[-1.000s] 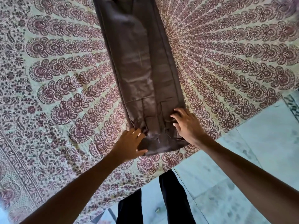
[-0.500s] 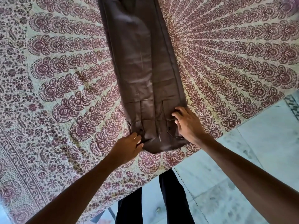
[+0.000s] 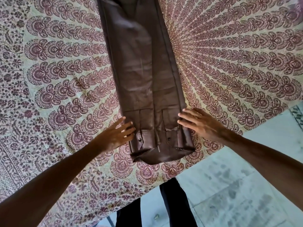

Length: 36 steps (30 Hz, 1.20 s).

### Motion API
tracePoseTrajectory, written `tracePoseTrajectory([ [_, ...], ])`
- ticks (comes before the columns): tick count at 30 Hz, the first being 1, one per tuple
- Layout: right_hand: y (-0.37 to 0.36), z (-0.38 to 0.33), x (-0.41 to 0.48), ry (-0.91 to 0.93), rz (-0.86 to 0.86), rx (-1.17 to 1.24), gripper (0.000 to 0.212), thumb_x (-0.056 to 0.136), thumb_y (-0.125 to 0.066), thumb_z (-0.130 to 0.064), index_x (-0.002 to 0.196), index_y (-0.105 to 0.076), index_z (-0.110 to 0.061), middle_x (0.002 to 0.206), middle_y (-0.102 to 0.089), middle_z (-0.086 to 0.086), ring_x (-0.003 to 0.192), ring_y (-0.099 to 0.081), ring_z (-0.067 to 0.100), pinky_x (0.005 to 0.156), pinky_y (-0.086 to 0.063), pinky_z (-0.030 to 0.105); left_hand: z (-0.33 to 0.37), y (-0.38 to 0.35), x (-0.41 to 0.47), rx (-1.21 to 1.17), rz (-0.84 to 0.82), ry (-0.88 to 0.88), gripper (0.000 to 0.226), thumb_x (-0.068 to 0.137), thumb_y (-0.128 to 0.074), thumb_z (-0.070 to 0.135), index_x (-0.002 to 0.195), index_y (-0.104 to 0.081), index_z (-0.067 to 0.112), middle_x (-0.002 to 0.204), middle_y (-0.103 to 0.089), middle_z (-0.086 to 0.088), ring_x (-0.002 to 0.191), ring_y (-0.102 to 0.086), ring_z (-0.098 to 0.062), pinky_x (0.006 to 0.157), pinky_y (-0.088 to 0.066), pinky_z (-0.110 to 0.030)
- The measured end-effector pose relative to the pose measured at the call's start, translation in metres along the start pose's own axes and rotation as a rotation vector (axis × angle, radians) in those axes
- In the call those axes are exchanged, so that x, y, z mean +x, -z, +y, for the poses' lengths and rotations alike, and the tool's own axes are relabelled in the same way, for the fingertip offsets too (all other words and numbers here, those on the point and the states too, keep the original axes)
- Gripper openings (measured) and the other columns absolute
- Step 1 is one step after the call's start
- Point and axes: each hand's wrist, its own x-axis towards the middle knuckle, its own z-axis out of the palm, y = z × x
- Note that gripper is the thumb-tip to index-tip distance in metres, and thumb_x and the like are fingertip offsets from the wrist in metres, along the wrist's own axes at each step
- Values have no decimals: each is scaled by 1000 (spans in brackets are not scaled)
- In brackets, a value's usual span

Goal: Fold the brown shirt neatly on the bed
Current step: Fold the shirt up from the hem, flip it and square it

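The brown shirt (image 3: pixel 144 76) lies on the bed as a long narrow strip, both sides folded inward, running from the near edge away out of the top of the view. Two buttoned cuffs rest on its near end. My left hand (image 3: pixel 116 136) lies flat with fingers spread at the strip's near left edge, fingertips touching the fabric. My right hand (image 3: pixel 198 123) lies flat at the near right edge, fingers spread and pointing inward onto the cloth. Neither hand grips anything.
The bed carries a patterned spread (image 3: pixel 57 79) in cream and maroon, and its near edge runs diagonally. A pale tiled floor (image 3: pixel 237 185) lies at the lower right. My dark trouser legs (image 3: pixel 173 202) stand against the bed's edge.
Both hands have let go of the shirt's near end and moved apart to its two side edges, fingers now spread flat. The view has shifted closer.
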Motion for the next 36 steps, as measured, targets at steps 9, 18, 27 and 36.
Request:
tracePoseTrajectory([
  [9, 14, 7, 43, -139, 162, 435, 35, 73, -66, -7, 105, -65, -22, 99, -71, -2, 95, -64, 18, 97, -47, 37, 4, 15, 20, -363, 278, 262, 30, 99, -35, 30, 106, -61, 16, 96, -68, -3, 94, -62, -10, 101, -43, -33],
  [18, 60, 102, 175, -1047, 365, 1148, 37, 95, -57, -24, 60, -52, -14, 64, -57, 8, 71, -56, 28, 63, -34, 32, -134, 78, 106, -1533, 625, 1364, 24, 94, -52, 35, 88, -65, 16, 86, -62, -3, 89, -58, -22, 84, -49, -40],
  [27, 61, 97, 183, -1050, 424, 1025, 37, 91, -58, -42, 76, -60, -9, 60, -52, -2, 52, -44, 6, 43, -31, 16, -137, 70, 114, -1349, 537, 1390, 44, 93, -58, 35, 128, -54, 9, 111, -60, -7, 98, -58, -24, 73, -44, -25],
  [36, 56, 102, 214, -1071, 605, 847, 24, 101, -46, -27, 89, -52, -7, 66, -51, 0, 57, -47, 21, 51, -31, 32, -167, 75, 127, -1293, 694, 1395, 26, 98, -50, 31, 116, -56, 13, 97, -59, -2, 91, -59, -22, 70, -44, -25],
])
